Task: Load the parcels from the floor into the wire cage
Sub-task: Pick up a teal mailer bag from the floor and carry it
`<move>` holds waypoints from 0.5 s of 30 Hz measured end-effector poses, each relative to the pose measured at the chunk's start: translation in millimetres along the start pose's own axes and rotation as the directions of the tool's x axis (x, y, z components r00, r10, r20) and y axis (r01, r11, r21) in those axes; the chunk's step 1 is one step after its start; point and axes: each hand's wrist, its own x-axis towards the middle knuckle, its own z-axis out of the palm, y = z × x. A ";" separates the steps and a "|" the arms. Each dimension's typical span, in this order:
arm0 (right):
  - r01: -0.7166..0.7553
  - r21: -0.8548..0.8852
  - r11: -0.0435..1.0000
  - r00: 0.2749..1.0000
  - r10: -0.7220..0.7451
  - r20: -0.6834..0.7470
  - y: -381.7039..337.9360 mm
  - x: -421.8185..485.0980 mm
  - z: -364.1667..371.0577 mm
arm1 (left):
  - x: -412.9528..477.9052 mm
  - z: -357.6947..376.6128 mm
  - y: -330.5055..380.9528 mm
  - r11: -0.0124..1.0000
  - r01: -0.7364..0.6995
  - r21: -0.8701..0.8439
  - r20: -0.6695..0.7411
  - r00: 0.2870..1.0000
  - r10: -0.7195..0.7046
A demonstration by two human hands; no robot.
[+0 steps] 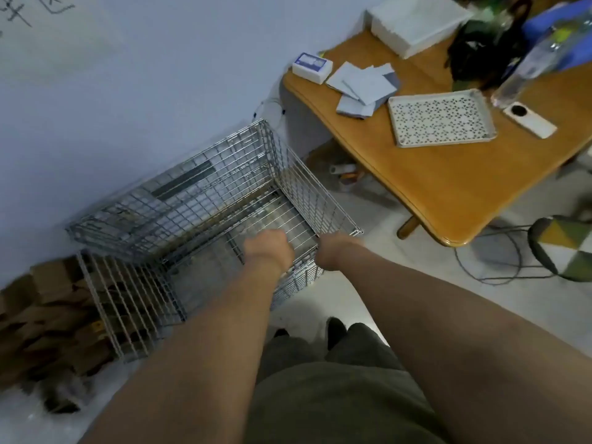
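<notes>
Gripping the near rim of the wire cage (192, 200), the left hand (267, 248) and the right hand (333, 251) are clenching on the wire side by side. Brown cardboard parcels (48, 302) are lying heaped on the floor (320, 302) at the cage's nine o'clock, just beside its wall. A wooden table (448, 187) is standing at two o'clock.

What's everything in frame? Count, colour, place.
wire cage: one, silver, on floor against wall
parcels: pile, count unclear, brown, on floor left of cage
table: one, wooden brown, right
tray: one, white with dots, on table
small box: one, white and blue, on table
papers: several, pale grey, on table
bottle: one, clear, on table
stool: one, green-yellow seat, floor right
left hand: one, grips cage's near rim
right hand: one, grips the same rim
</notes>
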 end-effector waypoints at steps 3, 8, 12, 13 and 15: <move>-0.073 0.090 0.993 0.997 0.075 -0.019 18.2 -8.2 3.3 | 5.1 -9.2 6.8 0.993 -0.082 0.080 -0.021 0.996 0.084; -0.182 0.264 0.947 0.978 0.203 -0.056 42.1 -36.1 11.0 | 1.5 -21.8 32.8 0.946 -0.226 0.233 -0.032 0.970 0.239; -0.288 0.393 0.873 0.942 0.333 -0.051 69.9 -69.7 28.3 | -8.9 -17.0 70.9 0.874 -0.375 0.308 -0.021 0.916 0.400; -0.315 0.422 0.850 0.930 0.365 -0.040 78.1 -78.4 35.7 | -13.2 -13.9 82.6 0.852 -0.416 0.318 -0.009 0.897 0.442; -0.378 0.474 0.795 0.901 0.433 -0.008 94.2 -94.6 51.8 | -22.8 -6.3 105.2 0.798 -0.498 0.339 0.016 0.852 0.524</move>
